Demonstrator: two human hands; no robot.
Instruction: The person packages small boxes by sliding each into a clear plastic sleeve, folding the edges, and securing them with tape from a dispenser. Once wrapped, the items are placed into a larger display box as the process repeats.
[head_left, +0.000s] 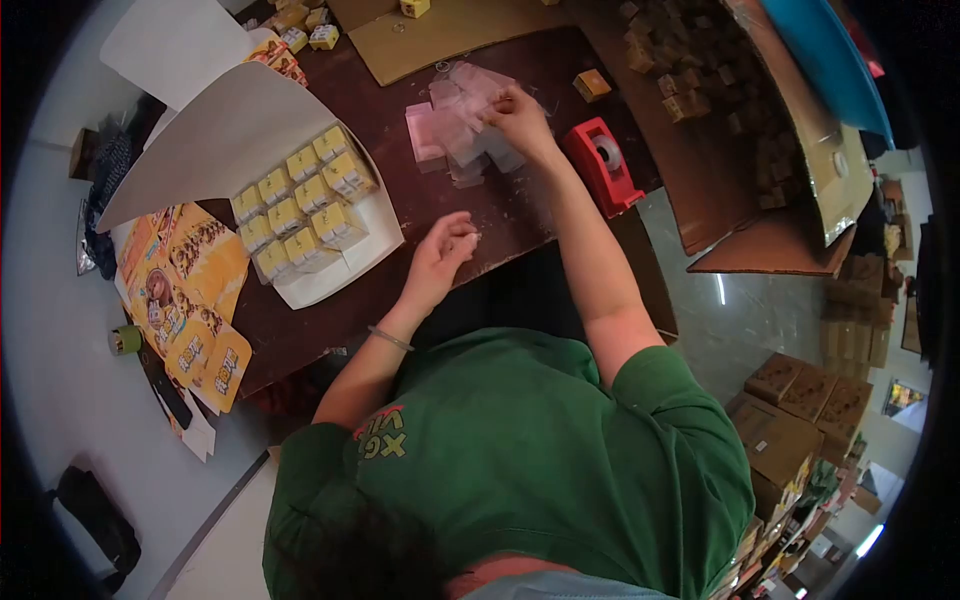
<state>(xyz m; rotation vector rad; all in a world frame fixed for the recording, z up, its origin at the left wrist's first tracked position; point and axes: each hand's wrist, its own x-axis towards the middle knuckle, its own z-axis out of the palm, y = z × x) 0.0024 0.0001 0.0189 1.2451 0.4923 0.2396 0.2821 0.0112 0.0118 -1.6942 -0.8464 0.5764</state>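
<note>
White tray (340, 272) half filled with yellow boxes (300, 200); right of it, left hand (443, 255) curled, grip unclear, right hand (517, 115) pinching clear plastic sleeves (450, 130), pile remaining.

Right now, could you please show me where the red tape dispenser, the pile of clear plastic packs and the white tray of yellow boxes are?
red tape dispenser (602, 163): head view, on its red body.
pile of clear plastic packs (452, 130): head view, middle of the pile.
white tray of yellow boxes (375, 240): head view, bare right corner of the tray.
</note>
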